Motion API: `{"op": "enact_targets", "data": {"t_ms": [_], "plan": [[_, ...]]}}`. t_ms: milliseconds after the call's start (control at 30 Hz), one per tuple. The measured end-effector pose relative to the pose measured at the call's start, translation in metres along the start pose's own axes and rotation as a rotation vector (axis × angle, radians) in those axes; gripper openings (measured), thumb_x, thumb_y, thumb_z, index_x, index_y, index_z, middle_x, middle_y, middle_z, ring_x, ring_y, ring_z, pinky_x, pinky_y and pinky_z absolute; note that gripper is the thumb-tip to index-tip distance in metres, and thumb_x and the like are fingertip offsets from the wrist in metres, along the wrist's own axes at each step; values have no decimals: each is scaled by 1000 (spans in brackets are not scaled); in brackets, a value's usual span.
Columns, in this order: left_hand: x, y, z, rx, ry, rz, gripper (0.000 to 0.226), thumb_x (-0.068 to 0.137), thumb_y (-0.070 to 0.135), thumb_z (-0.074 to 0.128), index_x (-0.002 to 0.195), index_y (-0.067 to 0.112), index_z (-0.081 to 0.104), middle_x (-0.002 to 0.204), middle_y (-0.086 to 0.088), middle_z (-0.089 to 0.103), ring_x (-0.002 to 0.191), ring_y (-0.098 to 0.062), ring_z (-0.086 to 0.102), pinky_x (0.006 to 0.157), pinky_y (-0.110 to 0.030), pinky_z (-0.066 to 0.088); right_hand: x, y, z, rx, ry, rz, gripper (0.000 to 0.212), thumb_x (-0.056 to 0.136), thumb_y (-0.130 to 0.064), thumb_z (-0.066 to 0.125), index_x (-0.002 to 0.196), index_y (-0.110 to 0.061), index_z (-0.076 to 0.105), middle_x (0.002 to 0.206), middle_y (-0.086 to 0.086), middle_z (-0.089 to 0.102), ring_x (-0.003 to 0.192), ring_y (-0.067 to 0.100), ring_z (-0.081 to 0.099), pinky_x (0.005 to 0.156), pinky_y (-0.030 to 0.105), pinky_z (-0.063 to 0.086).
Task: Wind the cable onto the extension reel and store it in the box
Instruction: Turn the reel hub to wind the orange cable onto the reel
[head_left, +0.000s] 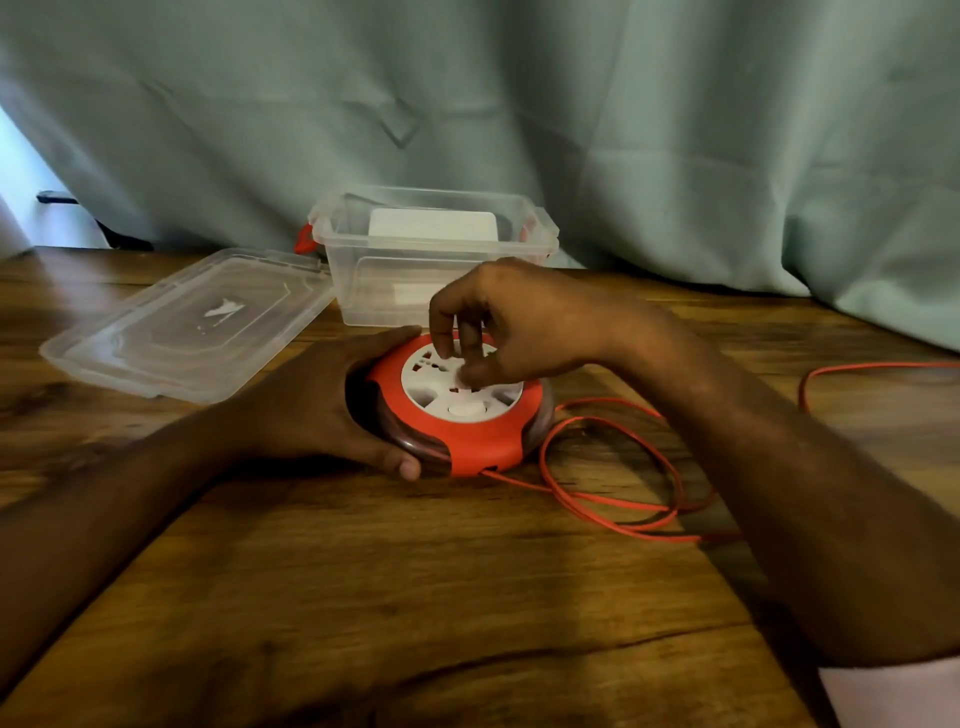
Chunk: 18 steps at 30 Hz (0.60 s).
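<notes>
Red-cased extension reel with a white socket face is seen lying flat on the wooden table, near the centre of the view. Its left side is gripped by the left hand, fingers curled round the far rim and thumb pressed against the near rim. The white face is met from above by the right hand, fingertips bent down onto the hub; whether a knob is pinched there cannot be told. Red cable is seen leaving the reel's near edge at about 5 o'clock and lying in loose loops on the table at 3 to 4 o'clock from the reel, partly hidden by the right forearm; a further run is visible toward the right edge of the view. At 12 o'clock from the reel, just behind it, a clear plastic box with red latches is standing open, a white object visible inside. Its clear lid is lying at 10 o'clock, leaning on the box's left side. Grey-green cloth is hung behind the table.
</notes>
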<state>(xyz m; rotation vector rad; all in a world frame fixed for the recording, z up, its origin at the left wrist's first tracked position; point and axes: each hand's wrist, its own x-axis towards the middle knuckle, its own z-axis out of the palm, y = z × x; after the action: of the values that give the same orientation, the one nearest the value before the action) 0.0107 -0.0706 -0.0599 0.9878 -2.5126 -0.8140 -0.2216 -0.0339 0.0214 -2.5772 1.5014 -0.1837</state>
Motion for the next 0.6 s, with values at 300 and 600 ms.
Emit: {"op": "enact_targets", "data": {"t_ms": [300,600], "plan": [[-1,0,1,-8,8,-29,129,38,77,84,149,56,20,146,32,36,133,1,38,107,-24,35,-5,18,-8,150,-158,85,88,77,-17,91,147,-33,41,123,-15,72,89,-24,59,83,17,48],[-1,0,1,2,-1,-33,127,38,77,83,147,58,19,142,37,35,129,5,39,110,-28,37,-7,13,-5,89,-120,92,73,72,-38,93,131,-35,51,104,-9,71,73,-12,62,66,21,47]]}}
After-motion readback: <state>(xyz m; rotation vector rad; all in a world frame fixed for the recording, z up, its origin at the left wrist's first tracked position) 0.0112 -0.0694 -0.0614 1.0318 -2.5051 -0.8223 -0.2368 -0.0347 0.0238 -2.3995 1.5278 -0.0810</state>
